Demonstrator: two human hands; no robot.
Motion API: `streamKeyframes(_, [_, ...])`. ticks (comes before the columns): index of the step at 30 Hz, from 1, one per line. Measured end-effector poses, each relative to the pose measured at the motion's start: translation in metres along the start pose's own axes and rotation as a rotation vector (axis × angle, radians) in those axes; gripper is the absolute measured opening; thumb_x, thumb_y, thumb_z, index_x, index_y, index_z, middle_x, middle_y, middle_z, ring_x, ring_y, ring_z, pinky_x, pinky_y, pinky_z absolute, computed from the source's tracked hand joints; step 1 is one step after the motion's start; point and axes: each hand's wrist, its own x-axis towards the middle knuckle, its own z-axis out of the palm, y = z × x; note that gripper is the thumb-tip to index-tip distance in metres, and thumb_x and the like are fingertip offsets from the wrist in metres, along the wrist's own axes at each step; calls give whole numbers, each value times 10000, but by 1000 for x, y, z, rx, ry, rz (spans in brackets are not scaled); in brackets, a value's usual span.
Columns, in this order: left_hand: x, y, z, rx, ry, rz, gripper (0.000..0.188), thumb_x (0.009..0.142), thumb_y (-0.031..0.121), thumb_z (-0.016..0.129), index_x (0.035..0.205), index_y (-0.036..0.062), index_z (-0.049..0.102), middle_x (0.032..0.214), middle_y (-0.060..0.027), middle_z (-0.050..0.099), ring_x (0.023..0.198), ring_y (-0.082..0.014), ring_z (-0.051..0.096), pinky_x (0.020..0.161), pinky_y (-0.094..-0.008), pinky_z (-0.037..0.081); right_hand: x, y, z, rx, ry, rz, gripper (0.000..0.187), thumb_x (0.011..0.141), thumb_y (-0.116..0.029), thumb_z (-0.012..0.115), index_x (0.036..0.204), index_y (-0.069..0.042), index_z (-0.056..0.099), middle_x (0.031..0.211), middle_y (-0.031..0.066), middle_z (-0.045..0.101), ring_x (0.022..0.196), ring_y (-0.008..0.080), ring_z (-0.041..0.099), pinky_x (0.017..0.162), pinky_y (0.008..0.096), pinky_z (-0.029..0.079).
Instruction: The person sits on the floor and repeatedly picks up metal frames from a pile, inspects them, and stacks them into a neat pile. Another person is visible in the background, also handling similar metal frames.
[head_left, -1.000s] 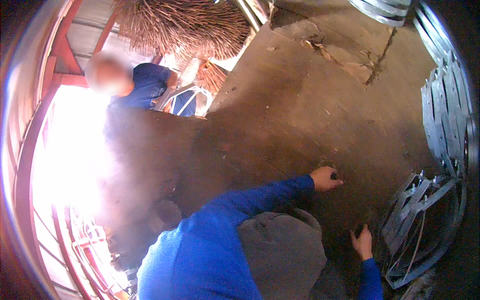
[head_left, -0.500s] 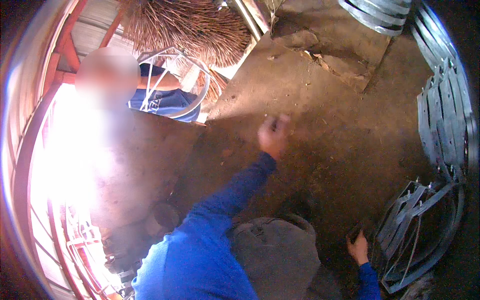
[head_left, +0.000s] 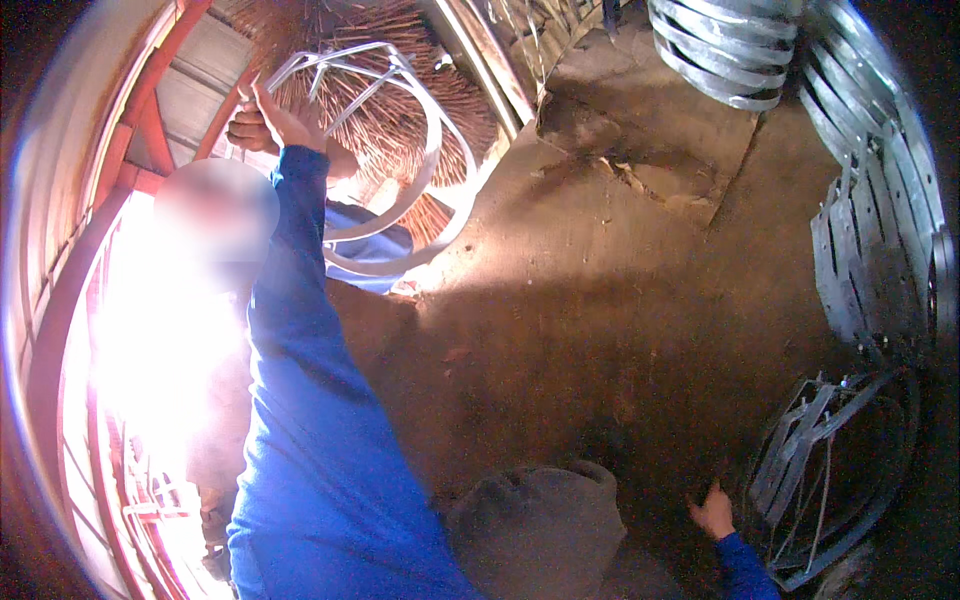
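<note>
My left hand (head_left: 287, 122) is raised at the far left, its fingers curled at the edge of a light metal frame (head_left: 432, 150) made of round hoops and straight bars. Part of the grip is hidden, and a person's arm (head_left: 342, 160) in front of me is close beside it. Low on the right, my right hand (head_left: 713, 515) is held with thumb and finger apart and nothing visible in it. Just right of that hand stands another hooped metal frame (head_left: 800, 460), dull grey and in shadow.
Grey curved metal strips are stacked at the far right (head_left: 870, 240) and top right (head_left: 722, 50). A torn brown sheet (head_left: 660, 140) covers the ground. Beyond the person lies a bundle of thin rusty rods (head_left: 440, 95). Strong glare (head_left: 150, 340) whites out the left side.
My left hand has swung up and left from over the brown ground to the light metal frame. My right hand has stayed low, next to the grey frame.
</note>
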Motion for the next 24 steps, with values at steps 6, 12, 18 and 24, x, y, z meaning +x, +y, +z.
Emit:
streamKeyframes(6, [-12,43,143,-363,73,-431,631,817,385,636,1356,215,355,1349,-91,318,1185,-313,376,953,-529,385,-2,13,2,-98,-5,33,830,759,-464,655,1244,156,391,1019,309,601,931,437,599,812,461,505])
streamKeyframes(12, [-83,46,191,-349,-81,-365,357,834,315,583,1132,132,510,1235,-114,469,1135,-332,464,945,-542,415,17,42,30,-132,-17,-30,756,774,-496,629,1147,144,479,1005,309,604,929,435,602,812,471,505])
streamKeyframes(18, [-137,110,200,-730,-302,-444,472,808,238,565,1209,-6,517,1323,-168,481,1220,-366,454,1041,-602,301,-6,-26,-36,-8,-12,-116,684,829,-479,581,1153,117,492,1064,305,587,983,435,579,875,460,475])
streamKeyframes(24, [-203,201,208,-829,-358,-609,691,762,149,481,1400,10,254,1488,-192,244,1364,-363,243,1133,-527,143,-22,-126,-161,190,271,-375,587,877,-438,561,1159,74,511,1151,272,559,1066,402,544,934,432,443])
